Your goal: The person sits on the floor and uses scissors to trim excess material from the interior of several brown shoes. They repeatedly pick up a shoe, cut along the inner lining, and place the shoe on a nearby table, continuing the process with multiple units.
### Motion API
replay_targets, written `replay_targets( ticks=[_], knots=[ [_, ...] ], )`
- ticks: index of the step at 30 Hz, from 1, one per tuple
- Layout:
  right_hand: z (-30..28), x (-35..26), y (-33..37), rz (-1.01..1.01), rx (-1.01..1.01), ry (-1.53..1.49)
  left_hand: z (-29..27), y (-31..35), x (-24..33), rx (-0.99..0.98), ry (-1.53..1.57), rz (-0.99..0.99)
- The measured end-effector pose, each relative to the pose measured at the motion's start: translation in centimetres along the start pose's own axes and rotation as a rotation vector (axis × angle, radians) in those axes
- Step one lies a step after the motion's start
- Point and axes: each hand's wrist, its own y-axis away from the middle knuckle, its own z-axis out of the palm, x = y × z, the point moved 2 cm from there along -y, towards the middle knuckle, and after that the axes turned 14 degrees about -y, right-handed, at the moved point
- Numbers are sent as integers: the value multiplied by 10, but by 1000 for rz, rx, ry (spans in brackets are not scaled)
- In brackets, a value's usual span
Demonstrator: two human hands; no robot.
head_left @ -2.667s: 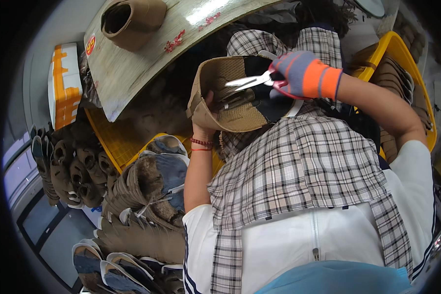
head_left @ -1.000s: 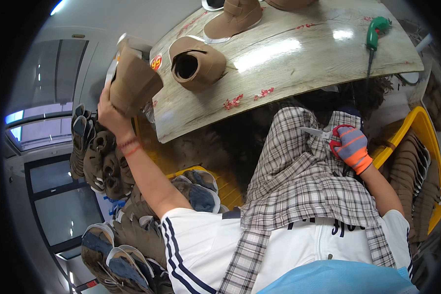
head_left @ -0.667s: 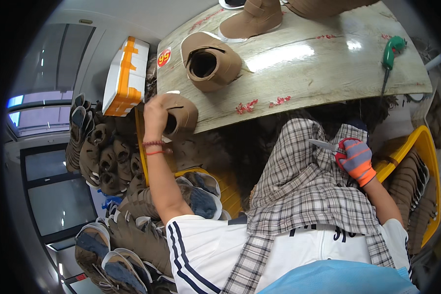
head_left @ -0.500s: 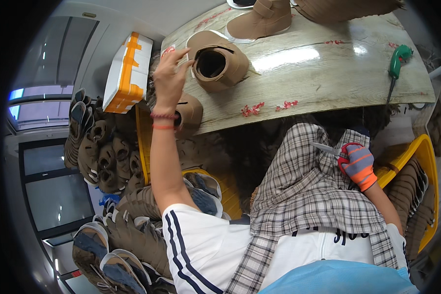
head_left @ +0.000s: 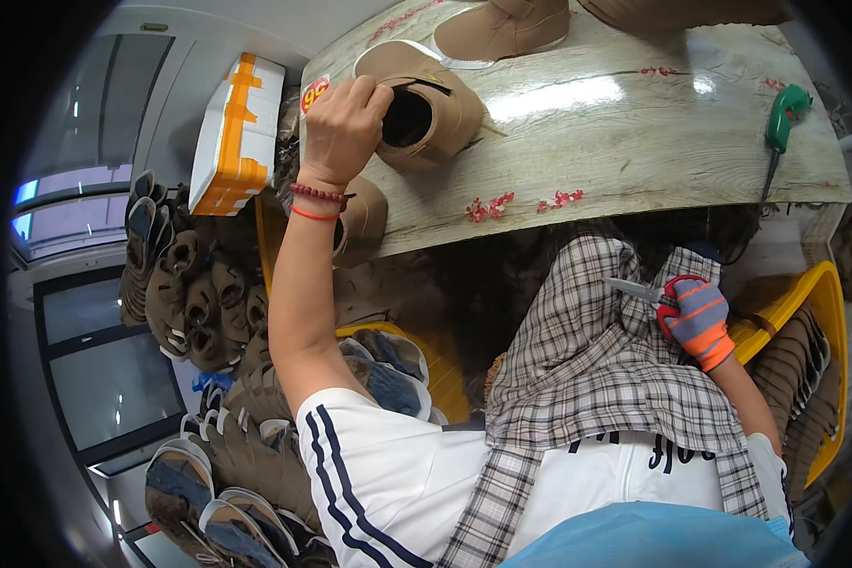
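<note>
A brown ankle boot (head_left: 450, 128) with a dark opening stands on the wood-patterned table (head_left: 587, 142). My bare left hand (head_left: 343, 128), with a beaded bracelet and an orange band at the wrist, is closed at the left rim of its opening; the fingers hide the exact spot they grip. Just under that hand, a second brown boot (head_left: 362, 222) stands at the table's edge, partly covered by my wrist. In my right hand (head_left: 699, 317), gloved in grey and orange, is a pair of scissors (head_left: 634, 289) with red handles, resting over my lap with the blades pointing left.
More brown boots (head_left: 502, 30) stand at the table's far side. A green hot-glue gun or similar tool (head_left: 784, 118) lies at the right edge. A white box (head_left: 241, 133) with orange tape is at left. Yellow crates (head_left: 828, 293) and piled boots (head_left: 256, 454) flank me.
My left hand has moved slightly right and its fingers have curled closer together against the boot's rim. The right hand with the scissors has barely moved.
</note>
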Motion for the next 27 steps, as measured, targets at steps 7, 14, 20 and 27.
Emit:
replay_targets(
  ticks=[7,14,20,27],
  knots=[
    [-1,0,0,3,7,-29,-7,-3,0,-128,79,-96],
    [-2,0,-1,-20,3,-29,-46,7,-5,-595,1276,-320],
    [-3,-2,-2,-8,8,-44,-95,71,-42,-310,716,-918],
    [1,-1,-2,-56,-17,-35,-16,211,-4,-578,580,-1171]
  ],
)
